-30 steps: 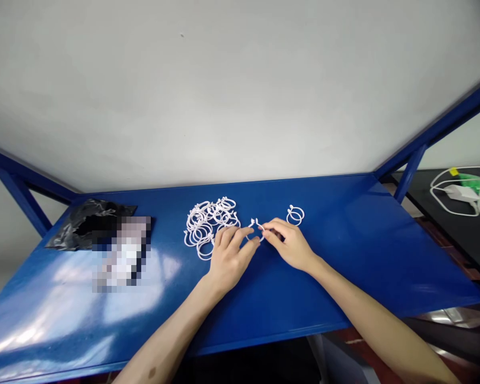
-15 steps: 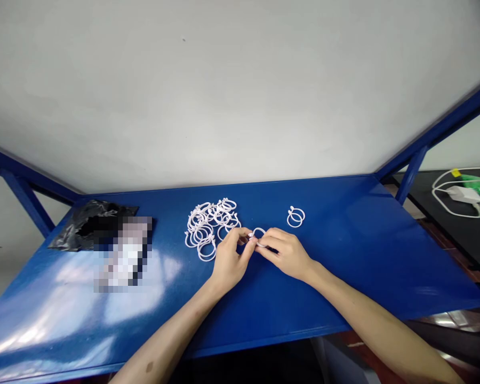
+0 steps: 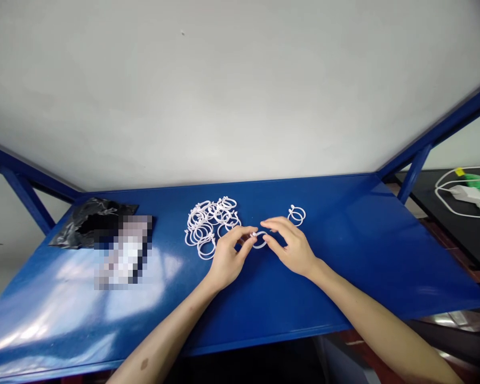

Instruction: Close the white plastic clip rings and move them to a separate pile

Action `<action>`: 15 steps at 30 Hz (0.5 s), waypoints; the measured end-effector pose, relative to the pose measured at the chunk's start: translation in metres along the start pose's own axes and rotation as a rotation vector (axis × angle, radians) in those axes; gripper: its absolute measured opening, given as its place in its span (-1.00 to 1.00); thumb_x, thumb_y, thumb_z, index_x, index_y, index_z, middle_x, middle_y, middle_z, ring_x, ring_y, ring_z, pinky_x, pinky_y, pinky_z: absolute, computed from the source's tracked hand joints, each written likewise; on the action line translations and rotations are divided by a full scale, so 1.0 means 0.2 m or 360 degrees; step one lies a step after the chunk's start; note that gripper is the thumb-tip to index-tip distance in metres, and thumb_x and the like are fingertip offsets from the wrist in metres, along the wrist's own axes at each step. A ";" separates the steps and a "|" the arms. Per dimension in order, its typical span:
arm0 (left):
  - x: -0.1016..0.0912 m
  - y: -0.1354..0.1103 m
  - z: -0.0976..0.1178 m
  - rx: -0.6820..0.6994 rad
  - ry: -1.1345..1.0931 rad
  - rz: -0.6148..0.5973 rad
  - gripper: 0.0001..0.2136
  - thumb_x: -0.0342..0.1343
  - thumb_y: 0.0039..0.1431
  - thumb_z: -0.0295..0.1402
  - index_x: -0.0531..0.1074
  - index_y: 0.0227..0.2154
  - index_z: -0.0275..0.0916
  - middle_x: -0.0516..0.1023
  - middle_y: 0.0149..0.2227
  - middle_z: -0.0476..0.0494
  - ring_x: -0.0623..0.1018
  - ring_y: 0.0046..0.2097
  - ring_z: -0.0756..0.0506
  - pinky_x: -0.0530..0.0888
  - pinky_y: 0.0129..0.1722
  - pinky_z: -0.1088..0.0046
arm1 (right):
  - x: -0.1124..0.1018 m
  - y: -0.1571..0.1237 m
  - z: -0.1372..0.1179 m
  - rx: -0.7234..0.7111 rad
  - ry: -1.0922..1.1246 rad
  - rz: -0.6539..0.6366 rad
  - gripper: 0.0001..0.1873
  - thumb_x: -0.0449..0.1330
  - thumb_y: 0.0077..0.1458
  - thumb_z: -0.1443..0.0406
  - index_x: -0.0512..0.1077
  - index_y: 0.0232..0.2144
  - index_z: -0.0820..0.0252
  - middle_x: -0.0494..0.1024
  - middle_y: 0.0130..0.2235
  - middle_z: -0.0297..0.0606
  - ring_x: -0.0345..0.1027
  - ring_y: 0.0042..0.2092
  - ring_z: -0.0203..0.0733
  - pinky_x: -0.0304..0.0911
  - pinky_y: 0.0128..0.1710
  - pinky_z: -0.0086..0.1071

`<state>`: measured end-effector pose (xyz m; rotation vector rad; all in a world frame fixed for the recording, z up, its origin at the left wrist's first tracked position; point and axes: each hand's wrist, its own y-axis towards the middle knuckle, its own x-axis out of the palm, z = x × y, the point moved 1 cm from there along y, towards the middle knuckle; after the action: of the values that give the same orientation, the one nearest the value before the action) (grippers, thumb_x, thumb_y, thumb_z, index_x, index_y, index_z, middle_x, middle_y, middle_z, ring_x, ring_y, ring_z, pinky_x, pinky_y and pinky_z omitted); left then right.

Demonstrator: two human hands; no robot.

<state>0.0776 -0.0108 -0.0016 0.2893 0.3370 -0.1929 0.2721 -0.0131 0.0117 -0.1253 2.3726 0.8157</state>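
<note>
My left hand (image 3: 232, 253) pinches a white curtain ring (image 3: 260, 245) by its small knob, between thumb and fingertips. To its right, my right hand (image 3: 290, 245) has its thumb and fingers spread apart; the thumb tip is close to the ring's right edge, and I cannot tell if it touches. A loose pile of several similar white rings (image 3: 202, 232) lies just beyond and left of my left hand. Two more rings (image 3: 296, 215) overlap each other on the table beyond my right hand.
The blue table (image 3: 364, 234) meets a pale wall (image 3: 240, 96) at the back, with blue frame bars at both sides. A black plastic bag (image 3: 80, 221) and a pixelated object (image 3: 128, 250) lie at left. On a dark surface at far right sits a white cable (image 3: 444, 197).
My right hand has opened, its fingers spreading off the ring it was gripping. My left hand keeps its pinch on the ring, which now lies at a flatter angle.
</note>
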 end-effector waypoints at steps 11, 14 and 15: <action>0.00 0.02 -0.03 -0.0351 -0.0636 0.0149 -0.75 0.33 0.10 -0.18 0.58 -0.25 -0.24 0.65 -0.29 -0.11 0.62 -0.33 -0.05 0.60 -0.31 0.42 | 0.05 0.00 0.00 0.0447 0.0408 -0.0201 -0.87 0.22 0.29 0.21 0.51 -0.15 0.09 0.67 -0.27 -0.32 0.58 -0.27 -0.22 0.47 -0.29 -0.40; 0.00 0.02 -0.02 -0.0400 -0.0696 0.0133 -0.76 0.35 0.09 -0.18 0.61 -0.28 -0.24 0.66 -0.26 -0.12 0.60 -0.37 -0.03 0.62 -0.26 0.38 | 0.05 0.00 0.00 0.0469 0.0446 -0.0219 -0.88 0.21 0.29 0.22 0.51 -0.18 0.09 0.68 -0.28 -0.31 0.59 -0.27 -0.22 0.45 -0.29 -0.40; 0.00 0.02 -0.02 -0.0407 -0.0704 0.0131 -0.76 0.35 0.08 -0.18 0.61 -0.28 -0.24 0.66 -0.25 -0.13 0.61 -0.35 -0.04 0.62 -0.24 0.37 | 0.05 -0.01 0.01 0.0468 0.0443 -0.0221 -0.88 0.21 0.30 0.22 0.52 -0.19 0.09 0.68 -0.28 -0.31 0.58 -0.27 -0.21 0.45 -0.30 -0.39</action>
<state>0.0774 -0.0053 -0.0047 0.0033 -0.0897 -0.1263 0.2648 -0.0123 0.0046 -0.2941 2.6799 0.3978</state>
